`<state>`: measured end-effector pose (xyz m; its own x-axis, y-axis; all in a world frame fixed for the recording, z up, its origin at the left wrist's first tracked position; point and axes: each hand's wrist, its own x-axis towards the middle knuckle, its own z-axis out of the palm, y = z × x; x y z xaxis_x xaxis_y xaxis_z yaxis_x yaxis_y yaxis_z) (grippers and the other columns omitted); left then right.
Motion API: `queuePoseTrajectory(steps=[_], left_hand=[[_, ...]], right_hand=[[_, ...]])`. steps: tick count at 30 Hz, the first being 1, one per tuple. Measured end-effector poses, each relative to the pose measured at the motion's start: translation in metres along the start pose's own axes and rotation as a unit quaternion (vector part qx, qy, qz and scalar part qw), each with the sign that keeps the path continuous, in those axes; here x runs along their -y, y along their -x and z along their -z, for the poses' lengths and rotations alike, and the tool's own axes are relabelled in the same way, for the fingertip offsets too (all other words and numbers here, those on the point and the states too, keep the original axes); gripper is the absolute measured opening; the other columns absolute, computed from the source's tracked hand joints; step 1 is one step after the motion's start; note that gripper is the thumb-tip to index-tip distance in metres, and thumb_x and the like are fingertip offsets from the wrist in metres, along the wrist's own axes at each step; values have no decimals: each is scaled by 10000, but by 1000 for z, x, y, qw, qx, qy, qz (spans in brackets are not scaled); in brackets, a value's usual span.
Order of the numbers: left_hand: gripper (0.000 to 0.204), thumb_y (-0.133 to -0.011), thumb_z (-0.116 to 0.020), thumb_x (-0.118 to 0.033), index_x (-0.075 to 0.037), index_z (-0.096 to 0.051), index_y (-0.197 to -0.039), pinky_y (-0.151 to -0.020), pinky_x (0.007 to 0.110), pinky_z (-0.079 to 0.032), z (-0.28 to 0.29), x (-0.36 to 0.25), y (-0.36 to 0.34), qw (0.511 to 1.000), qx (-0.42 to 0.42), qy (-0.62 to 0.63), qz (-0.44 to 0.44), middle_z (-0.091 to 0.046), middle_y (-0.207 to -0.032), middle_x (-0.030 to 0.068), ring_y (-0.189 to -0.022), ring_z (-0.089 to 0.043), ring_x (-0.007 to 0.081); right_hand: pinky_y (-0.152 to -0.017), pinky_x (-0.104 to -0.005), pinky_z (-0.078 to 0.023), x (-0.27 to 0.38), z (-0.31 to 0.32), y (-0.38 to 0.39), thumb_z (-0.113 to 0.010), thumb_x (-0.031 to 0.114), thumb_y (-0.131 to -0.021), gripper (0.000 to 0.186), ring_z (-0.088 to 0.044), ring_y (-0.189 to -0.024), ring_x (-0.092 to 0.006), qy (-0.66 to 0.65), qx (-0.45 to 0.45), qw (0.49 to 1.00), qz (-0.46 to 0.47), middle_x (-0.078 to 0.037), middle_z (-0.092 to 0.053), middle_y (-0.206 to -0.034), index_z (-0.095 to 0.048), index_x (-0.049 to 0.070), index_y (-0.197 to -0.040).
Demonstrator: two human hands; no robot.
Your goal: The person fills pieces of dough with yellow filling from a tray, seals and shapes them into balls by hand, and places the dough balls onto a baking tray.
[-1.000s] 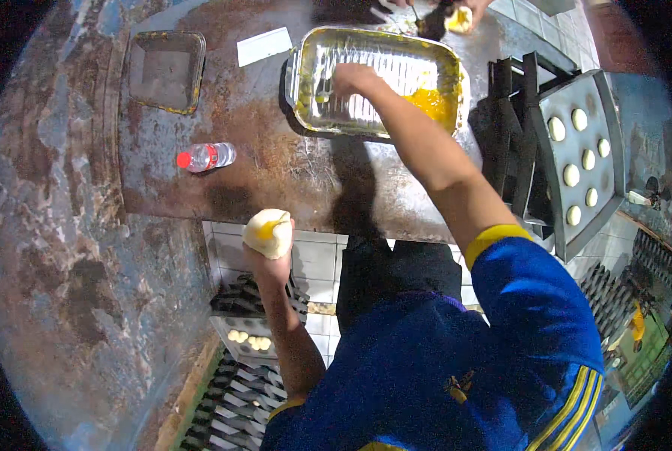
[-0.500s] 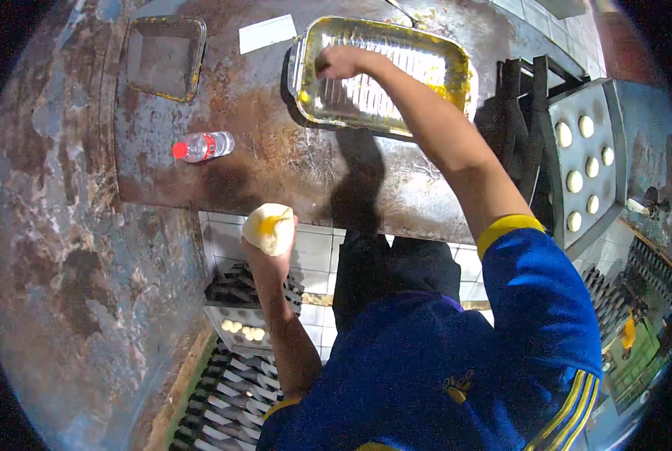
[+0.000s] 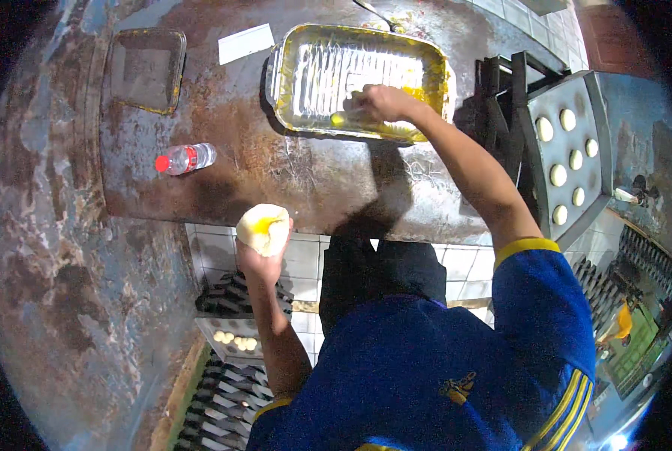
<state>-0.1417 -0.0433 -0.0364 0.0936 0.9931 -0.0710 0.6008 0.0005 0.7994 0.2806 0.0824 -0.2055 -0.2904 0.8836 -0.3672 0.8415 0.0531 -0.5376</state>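
Held over the table's front edge, my left hand (image 3: 257, 261) cups a flattened round of dough (image 3: 270, 234) with a yellow smear in its middle. My fingers curl beneath it, mostly hidden. My right hand (image 3: 385, 103) is closed inside a large metal tray (image 3: 277, 98) with a ridged floor and yellow filling smeared along its right end and rim. From that hand a small tool (image 3: 338, 119) pokes out to the left, its tip covered in yellow; its exact kind is too blurred to tell.
A plastic bottle (image 3: 189, 158) with a red cap lies left on the worn table, below a shallow empty-looking pan (image 3: 146, 71) and a white paper (image 3: 246, 43). At the right, a rack holds a tilted baking sheet (image 3: 567, 143) with several dough balls. More dough balls (image 3: 234, 340) sit below left.
My right hand has moved from the tray's left end rightward and nearer to me within the tray, and the yellow-tipped tool now shows. The left hand still holds the dough in place.
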Motion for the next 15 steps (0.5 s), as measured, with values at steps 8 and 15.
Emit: queuePoseTrajectory(steps=[8, 15], left_hand=[[485, -755, -950, -87, 0, -682, -1150, -889, 376, -576, 4, -27, -10, 997, 24, 55, 38, -756, -1070, 121, -968, -727, 221], [419, -781, -933, -131, 4, -700, -1102, -868, 343, -574, -1, -19, -6, 993, 84, 31, 70, -766, -1070, 96, -946, -729, 203]], right_hand=[[-909, -526, -574, -11, 30, -36, -608, 184, -925, 401, -691, -1082, -436, 45, -73, 995, -46, -199, -674, -1249, -684, 90, -1308], [-975, -394, -549, 36, 27, 20, -670, 182, -945, 309, -701, -1070, -267, -227, 107, 968, 12, -135, -744, -1228, -743, 55, -1217]])
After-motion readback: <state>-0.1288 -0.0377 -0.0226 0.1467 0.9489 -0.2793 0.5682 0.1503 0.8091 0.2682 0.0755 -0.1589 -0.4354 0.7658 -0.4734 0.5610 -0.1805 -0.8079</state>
